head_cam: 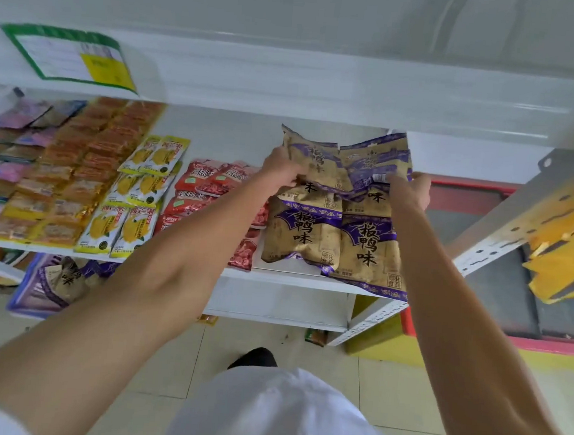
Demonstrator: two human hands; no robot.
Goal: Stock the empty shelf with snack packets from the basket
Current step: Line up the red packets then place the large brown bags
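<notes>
Now: left hand point(280, 170) and right hand point(414, 193) each clamp curled fingers on a side edge of the packets point(345, 160), held over the shelf point(291, 279) behind the front row point(335, 241). Likely light, puffy, slippery film; best gripped by the flat seams.

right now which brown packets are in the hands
The two raised back packets: left hand and right hand grip them. The two front packets lie flat, untouched.
</notes>
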